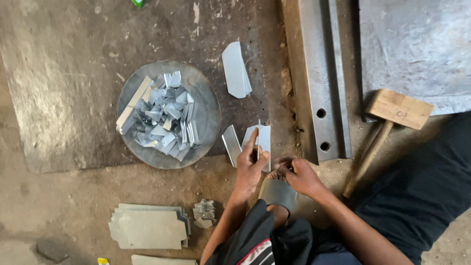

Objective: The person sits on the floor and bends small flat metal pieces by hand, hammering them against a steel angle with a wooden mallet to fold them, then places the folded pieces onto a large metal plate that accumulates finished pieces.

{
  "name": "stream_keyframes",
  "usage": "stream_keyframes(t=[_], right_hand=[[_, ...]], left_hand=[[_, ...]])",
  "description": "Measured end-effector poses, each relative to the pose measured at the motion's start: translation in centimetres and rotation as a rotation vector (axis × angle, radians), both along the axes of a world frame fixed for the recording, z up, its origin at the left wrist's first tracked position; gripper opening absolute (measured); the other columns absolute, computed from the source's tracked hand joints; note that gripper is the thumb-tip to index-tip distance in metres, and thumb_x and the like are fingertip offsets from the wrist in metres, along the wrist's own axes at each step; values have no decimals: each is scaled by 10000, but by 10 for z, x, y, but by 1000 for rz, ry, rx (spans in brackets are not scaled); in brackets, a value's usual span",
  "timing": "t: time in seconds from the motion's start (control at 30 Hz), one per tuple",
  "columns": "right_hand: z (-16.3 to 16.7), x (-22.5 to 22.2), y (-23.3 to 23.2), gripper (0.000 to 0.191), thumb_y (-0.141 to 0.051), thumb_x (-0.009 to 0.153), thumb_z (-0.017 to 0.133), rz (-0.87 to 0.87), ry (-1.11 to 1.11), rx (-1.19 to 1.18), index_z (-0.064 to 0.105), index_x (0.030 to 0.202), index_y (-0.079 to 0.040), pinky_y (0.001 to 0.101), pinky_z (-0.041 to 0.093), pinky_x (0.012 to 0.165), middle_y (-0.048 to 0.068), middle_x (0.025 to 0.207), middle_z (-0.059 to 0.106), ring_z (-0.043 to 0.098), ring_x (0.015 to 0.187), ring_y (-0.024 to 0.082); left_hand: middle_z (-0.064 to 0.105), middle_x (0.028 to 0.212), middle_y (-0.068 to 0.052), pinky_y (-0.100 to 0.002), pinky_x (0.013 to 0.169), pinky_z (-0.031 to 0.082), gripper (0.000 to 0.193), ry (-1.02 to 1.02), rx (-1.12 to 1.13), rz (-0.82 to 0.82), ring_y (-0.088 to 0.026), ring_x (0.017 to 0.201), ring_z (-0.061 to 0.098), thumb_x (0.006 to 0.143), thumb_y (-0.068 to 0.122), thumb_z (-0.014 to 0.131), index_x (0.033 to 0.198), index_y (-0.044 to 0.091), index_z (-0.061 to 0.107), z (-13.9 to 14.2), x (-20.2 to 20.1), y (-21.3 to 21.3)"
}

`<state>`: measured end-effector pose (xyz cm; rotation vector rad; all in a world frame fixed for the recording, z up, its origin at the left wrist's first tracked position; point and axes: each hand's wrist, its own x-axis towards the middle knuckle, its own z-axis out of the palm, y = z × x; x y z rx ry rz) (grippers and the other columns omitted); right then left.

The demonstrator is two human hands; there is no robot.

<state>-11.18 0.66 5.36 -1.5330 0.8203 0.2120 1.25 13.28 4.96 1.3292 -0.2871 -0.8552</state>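
My left hand (249,169) pinches a thin strip of sheet metal (260,137) that stands on edge over the dark floor plate. Close beside it on the right, my right hand (299,175) is curled near my sandalled foot (277,192), fingers closed; what it holds is hidden. A small folded metal piece (231,145) lies just left of the strip. A round metal dish (208,110) to the left holds several small cut metal pieces (162,118).
A wooden mallet (387,122) lies at the right, beside a steel bar with two holes (321,78). A curved metal offcut (236,70) lies above the strip. Stacked cut sheets (147,226) and small scraps (204,212) sit at the lower left.
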Motion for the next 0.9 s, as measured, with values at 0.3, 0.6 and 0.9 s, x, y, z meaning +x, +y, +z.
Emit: stream_keyframes(t=[0.3, 0.6, 0.9], right_hand=[[-3, -7, -12, 355, -297, 1031, 609, -305, -242, 47, 651, 1227, -5, 267, 528, 638, 17, 860, 662, 591, 781, 69], [-18, -5, -5, 363, -287, 952, 670, -105, 83, -9, 672, 1151, 17, 341, 528, 582, 129, 797, 727, 677, 650, 170], [-7, 3, 0, 431, -262, 971, 667, -348, -271, 266, 568, 1287, 14, 322, 598, 711, 78, 975, 698, 691, 842, 133]], left_hand=[[651, 885, -3, -238, 666, 525, 395, 145, 152, -104, -76, 750, 600, 953, 167, 706, 1294, 1, 597, 2, -15, -3], [611, 866, -39, -260, 654, 451, 193, -105, 212, 7, -68, 767, 520, 1114, 122, 614, 1008, -39, 612, -28, 12, 21], [620, 1005, -19, -263, 794, 522, 419, -274, 214, -180, -96, 898, 589, 1041, 17, 541, 1458, 34, 578, 4, -4, -3]])
